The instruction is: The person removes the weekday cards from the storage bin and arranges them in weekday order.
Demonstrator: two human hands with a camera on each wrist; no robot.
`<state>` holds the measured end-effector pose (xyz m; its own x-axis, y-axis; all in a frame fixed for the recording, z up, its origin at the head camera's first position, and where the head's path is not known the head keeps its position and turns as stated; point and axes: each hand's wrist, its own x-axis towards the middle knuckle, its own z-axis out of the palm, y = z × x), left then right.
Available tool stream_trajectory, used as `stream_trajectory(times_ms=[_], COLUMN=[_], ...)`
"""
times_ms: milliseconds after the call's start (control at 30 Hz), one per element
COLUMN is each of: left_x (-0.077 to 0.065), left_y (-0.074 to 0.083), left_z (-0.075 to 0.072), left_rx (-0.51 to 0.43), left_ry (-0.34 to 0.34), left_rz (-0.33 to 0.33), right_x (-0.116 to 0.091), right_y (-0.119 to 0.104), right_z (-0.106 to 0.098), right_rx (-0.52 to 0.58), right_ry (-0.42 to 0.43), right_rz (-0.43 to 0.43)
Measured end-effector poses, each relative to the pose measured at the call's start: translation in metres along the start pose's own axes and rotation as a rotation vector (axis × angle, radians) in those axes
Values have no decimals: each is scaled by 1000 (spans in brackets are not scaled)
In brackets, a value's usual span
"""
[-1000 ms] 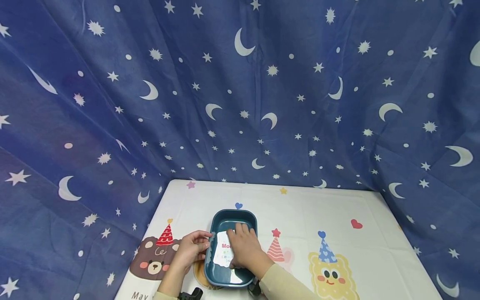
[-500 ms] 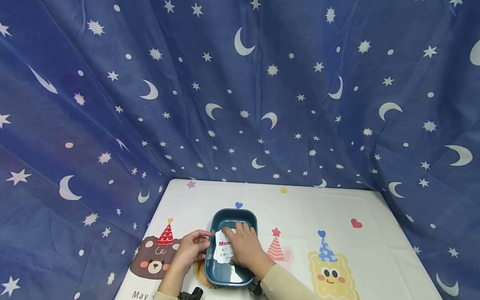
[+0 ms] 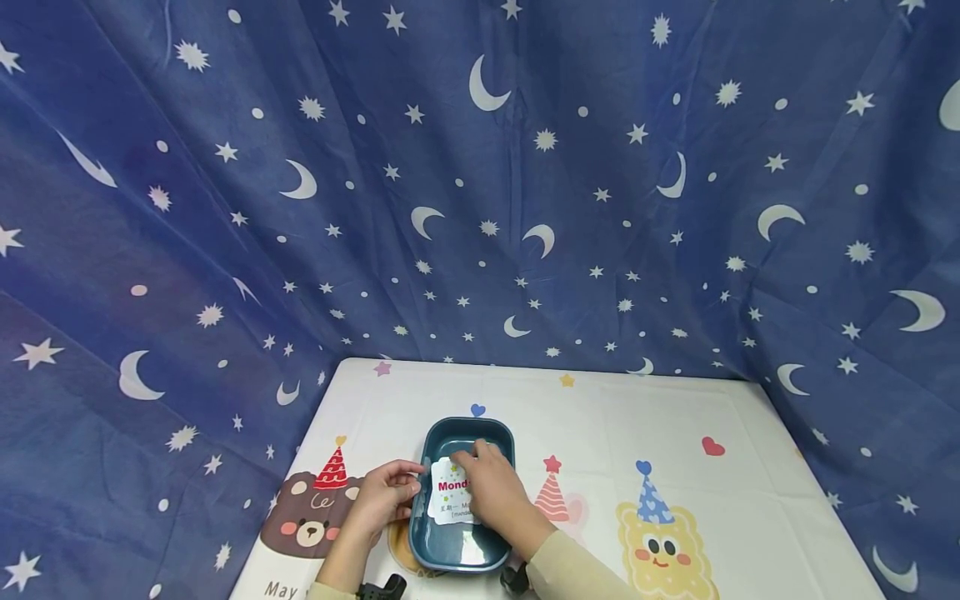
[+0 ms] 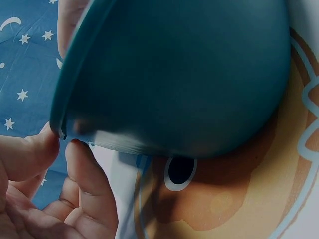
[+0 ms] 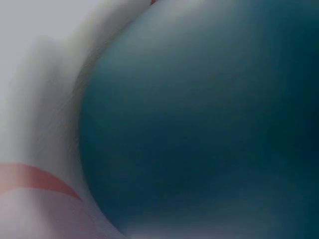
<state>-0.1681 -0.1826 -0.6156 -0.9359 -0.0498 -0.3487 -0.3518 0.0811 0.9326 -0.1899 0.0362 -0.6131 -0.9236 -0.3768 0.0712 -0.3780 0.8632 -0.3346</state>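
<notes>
A white card (image 3: 450, 500) with red "Mond…" lettering and small printed text lies face up within the dark teal, rounded rectangular box (image 3: 457, 554). My right hand (image 3: 498, 496) reaches over the box's right rim and holds the card by its right side, covering that part of it. My left hand (image 3: 382, 500) pinches the box's left rim. In the left wrist view, its thumb and finger (image 4: 92, 174) meet at the rim of the box (image 4: 189, 74), where a clear strip shows. Only the box's blurred outer wall (image 5: 189, 124) appears in the right wrist view, without the hand.
The box stands on a white tablecloth (image 3: 720, 508) printed with a bear (image 3: 307, 529), a biscuit figure (image 3: 663, 550) and party hats. A blue curtain (image 3: 570, 192) with moons and stars hangs behind and beside the table. Dark wrist cameras (image 3: 384, 588) sit on the wrists.
The card has shifted slightly left and up in the box. My right hand has drawn toward the right, uncovering more of the card. My left hand has stayed at the rim.
</notes>
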Motion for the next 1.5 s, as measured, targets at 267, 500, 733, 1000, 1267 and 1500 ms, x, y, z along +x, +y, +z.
stream_trajectory(times_ms=[267, 500, 733, 1000, 1267, 1500], left_x=[0, 1, 0, 0, 2, 3], left_y=[0, 0, 2, 2, 2, 0], left_z=[1, 1, -1, -1, -1, -1], left_rx=[12, 19, 2, -3, -7, -2], left_ry=[13, 8, -13, -19, -45, -30], left_rz=[5, 3, 0, -5, -13, -14], right_x=[0, 1, 2, 8, 12, 12], right_y=[3, 8, 11, 19, 24, 33], right_z=[-5, -8, -13, -20, -27, -34], right_rx=[171, 292, 418, 613, 705, 737], right_ry=[46, 77, 94, 141, 135, 153], right_rz=[42, 76, 131, 189, 246, 274])
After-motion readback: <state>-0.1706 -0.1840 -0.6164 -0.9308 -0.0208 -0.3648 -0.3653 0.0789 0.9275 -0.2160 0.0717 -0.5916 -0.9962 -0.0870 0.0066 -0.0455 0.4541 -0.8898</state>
